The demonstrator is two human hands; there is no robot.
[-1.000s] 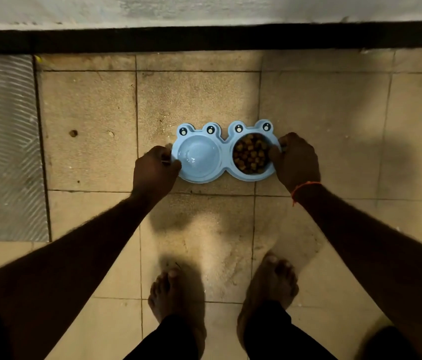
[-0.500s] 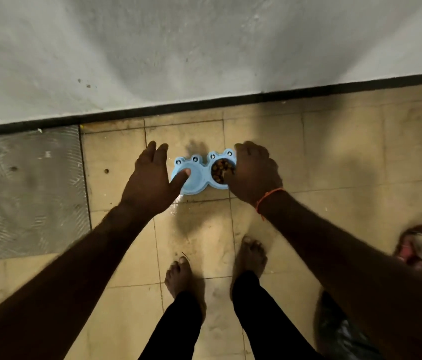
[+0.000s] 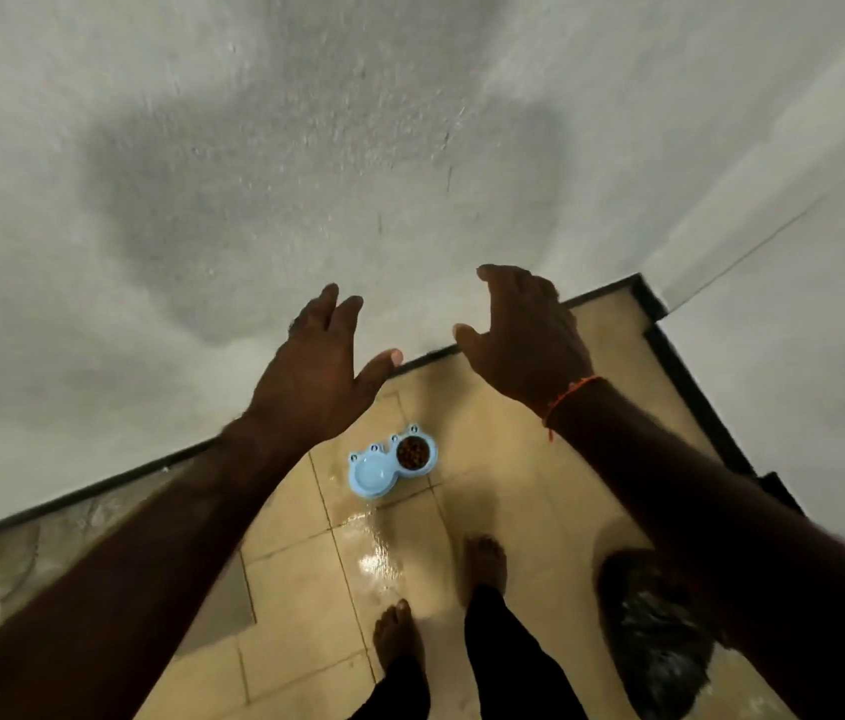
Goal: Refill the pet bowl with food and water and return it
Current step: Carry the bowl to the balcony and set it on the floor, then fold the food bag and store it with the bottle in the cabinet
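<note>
The light blue double pet bowl (image 3: pixel 373 472) with frog eyes lies on the tiled floor near the wall. Its right cup holds brown kibble (image 3: pixel 413 452); its left cup looks pale and glossy. My left hand (image 3: pixel 316 371) is raised well above the bowl, fingers straight and spread, holding nothing. My right hand (image 3: pixel 524 335), with an orange thread at the wrist, is also raised, fingers relaxed and empty. Neither hand touches the bowl.
A grey plaster wall (image 3: pixel 306 148) with a black skirting strip runs behind the bowl. A wet shiny patch (image 3: pixel 379 553) lies on the tiles in front of my bare feet (image 3: pixel 485 558). A dark bundle (image 3: pixel 654 631) sits on the floor at right. A grey mat (image 3: pixel 20 569) lies at left.
Both hands let go of the bowl and rose away from it. The view pulled up and back, so the bowl now looks small on the floor below.
</note>
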